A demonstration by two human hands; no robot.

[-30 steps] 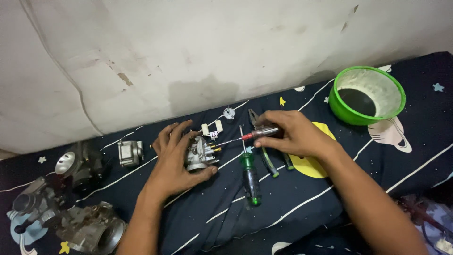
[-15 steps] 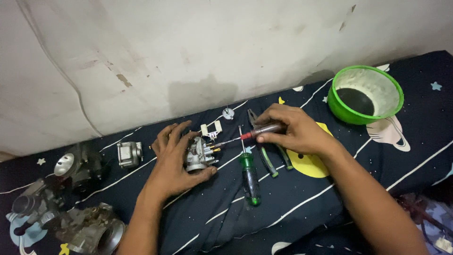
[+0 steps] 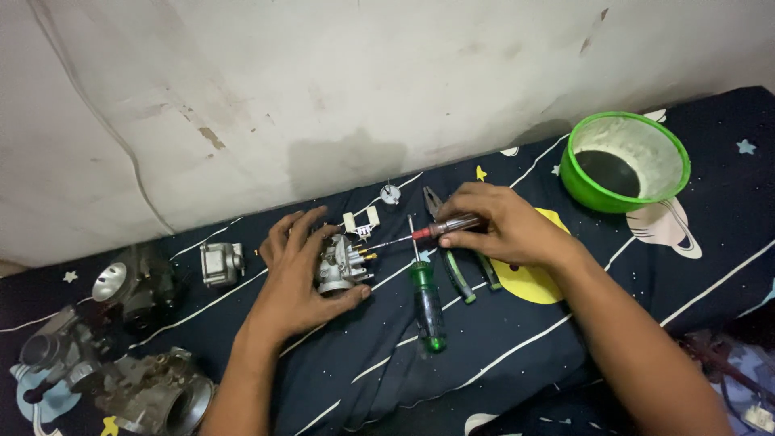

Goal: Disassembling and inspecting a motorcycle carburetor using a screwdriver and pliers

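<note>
The right hand [image 3: 504, 230] is clenched around the dark handle of a thin red-collared screwdriver [image 3: 432, 232], whose slim shaft runs leftward and ends at the brass fittings on a small metal carburetor body [image 3: 339, 265]. The left hand [image 3: 295, 270] wraps that carburetor body, fingers over its far side and thumb pressed along its near edge, holding it down on the dark blue space-print sheet [image 3: 565, 323] near the middle of the scene.

Just near of the shaft lies a green-handled screwdriver [image 3: 425, 303], its handle pointing toward the near edge and its tip toward the far side. Beside it to the right, partly under the right hand, lie green-handled pliers [image 3: 452, 262], with the jaws pointing far. A small white plastic part [image 3: 361, 221] and a small round metal piece [image 3: 391, 194] sit just beyond the carburetor body, close to the wall [image 3: 323, 81].

Left of the left hand stands a small metal float bowl [image 3: 221, 262]. Further left are more dark carburetor parts [image 3: 133, 282], with another cluster [image 3: 153, 396] at the near left corner. Well apart at the far right stands a green plastic bowl [image 3: 626, 161] with dark liquid in it
</note>
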